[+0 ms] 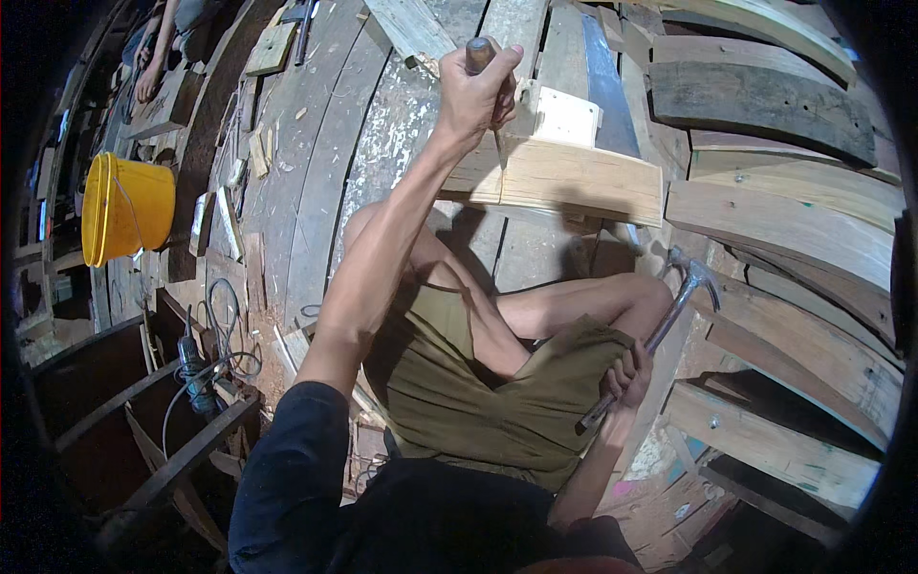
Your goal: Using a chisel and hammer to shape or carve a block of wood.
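Observation:
My left hand (473, 105) is wrapped round the wooden handle of a chisel (478, 55), held upright with its blade on a pale wooden board (595, 184) lying crosswise before my legs. A smaller whitish wood piece (564, 117) sits just behind that board. Near my right knee, my right hand (626, 373) grips the shaft of a claw hammer (671, 311), its head raised beside the knee. Whether the chisel's edge cuts into the board is too small to tell.
Curved planks (784, 230) line the right side. A yellow bucket (129, 210), a corded power tool (198, 378) and a dark framed opening (86, 402) are at left. Another person's hand (148, 81) shows at the upper left. Wood scraps (258, 153) lie on the floorboards.

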`<state>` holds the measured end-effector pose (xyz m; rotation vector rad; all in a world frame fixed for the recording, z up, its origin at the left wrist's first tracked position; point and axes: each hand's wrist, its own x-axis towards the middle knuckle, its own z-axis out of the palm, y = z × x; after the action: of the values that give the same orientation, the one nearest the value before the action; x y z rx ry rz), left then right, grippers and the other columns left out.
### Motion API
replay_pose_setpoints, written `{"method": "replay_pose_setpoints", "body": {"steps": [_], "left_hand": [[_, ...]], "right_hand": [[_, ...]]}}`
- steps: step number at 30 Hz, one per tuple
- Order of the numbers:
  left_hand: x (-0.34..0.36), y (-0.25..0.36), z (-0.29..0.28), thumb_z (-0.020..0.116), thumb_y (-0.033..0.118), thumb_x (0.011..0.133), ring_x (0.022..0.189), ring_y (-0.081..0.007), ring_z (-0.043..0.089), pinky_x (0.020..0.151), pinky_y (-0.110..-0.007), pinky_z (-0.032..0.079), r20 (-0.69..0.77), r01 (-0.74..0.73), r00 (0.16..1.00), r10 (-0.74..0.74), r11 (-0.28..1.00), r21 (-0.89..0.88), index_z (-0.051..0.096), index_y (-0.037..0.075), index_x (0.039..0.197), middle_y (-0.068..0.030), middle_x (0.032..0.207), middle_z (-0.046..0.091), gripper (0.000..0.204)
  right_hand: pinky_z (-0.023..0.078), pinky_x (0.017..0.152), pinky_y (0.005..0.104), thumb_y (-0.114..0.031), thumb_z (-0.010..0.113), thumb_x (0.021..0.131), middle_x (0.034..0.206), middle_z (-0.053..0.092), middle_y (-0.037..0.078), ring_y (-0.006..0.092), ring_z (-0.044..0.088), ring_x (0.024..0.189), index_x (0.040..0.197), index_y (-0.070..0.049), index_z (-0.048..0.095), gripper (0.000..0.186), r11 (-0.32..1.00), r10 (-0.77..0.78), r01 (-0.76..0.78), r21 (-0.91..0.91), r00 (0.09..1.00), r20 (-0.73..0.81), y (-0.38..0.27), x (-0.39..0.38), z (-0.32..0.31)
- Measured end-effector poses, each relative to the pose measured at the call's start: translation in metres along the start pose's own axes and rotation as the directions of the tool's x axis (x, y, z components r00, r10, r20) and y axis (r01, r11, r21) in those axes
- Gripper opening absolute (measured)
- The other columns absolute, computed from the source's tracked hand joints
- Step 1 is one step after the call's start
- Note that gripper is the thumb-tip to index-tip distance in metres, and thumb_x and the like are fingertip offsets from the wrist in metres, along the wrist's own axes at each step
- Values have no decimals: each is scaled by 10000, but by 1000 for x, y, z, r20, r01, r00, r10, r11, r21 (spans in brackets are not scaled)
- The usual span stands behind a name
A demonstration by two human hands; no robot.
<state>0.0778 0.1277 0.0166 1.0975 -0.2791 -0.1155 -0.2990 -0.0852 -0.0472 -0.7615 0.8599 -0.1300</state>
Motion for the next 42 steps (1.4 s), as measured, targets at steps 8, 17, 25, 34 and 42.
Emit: {"method": "replay_pose_setpoints", "body": {"steps": [8, 17, 25, 34, 42], "left_hand": [[15, -11, 17, 626, 149, 867, 353, -78, 409, 322, -242, 310, -95, -138, 982, 162, 967, 216, 479, 59, 653, -2, 481, 458, 274], [20, -9, 29, 633, 155, 851, 412, -74, 456, 386, -236, 361, -187, -74, 971, 152, 926, 370, 514, 54, 614, 7, 510, 499, 284], [13, -9, 22, 645, 148, 830, 404, -63, 448, 371, -237, 352, -49, -127, 985, 166, 887, 443, 512, 33, 616, 8, 499, 491, 278], [6, -27, 11, 605, 147, 883, 431, -58, 431, 395, -237, 321, -54, -323, 887, 459, 700, 636, 512, 34, 665, 14, 535, 503, 262], [16, -27, 27, 632, 109, 801, 456, -47, 395, 417, -251, 315, 97, -403, 900, 424, 729, 554, 494, 10, 610, 5, 467, 455, 256]], "right_hand": [[165, 256, 183, -163, 524, 937, 508, 234, -76, 25, 203, 346, 866, -130, 473, 93, 999, 23, -14, 39, 970, -244, -6, -5, 24], [166, 252, 188, -188, 537, 927, 475, 239, -84, 29, 211, 322, 892, -156, 484, 71, 998, 16, 0, 59, 962, -272, -5, -5, 19], [160, 250, 202, -228, 535, 931, 474, 219, -80, 37, 190, 320, 774, -154, 456, 191, 999, 6, -4, 53, 999, -49, -1, 1, -1], [166, 259, 195, -219, 519, 939, 482, 224, -82, 33, 186, 330, 747, -159, 428, 221, 1000, 5, -1, 29, 991, -136, -8, -6, 18], [173, 245, 197, -193, 487, 955, 479, 215, -75, 33, 190, 330, 763, -161, 399, 214, 999, 17, -11, 45, 989, -144, -6, -6, 16]]}}
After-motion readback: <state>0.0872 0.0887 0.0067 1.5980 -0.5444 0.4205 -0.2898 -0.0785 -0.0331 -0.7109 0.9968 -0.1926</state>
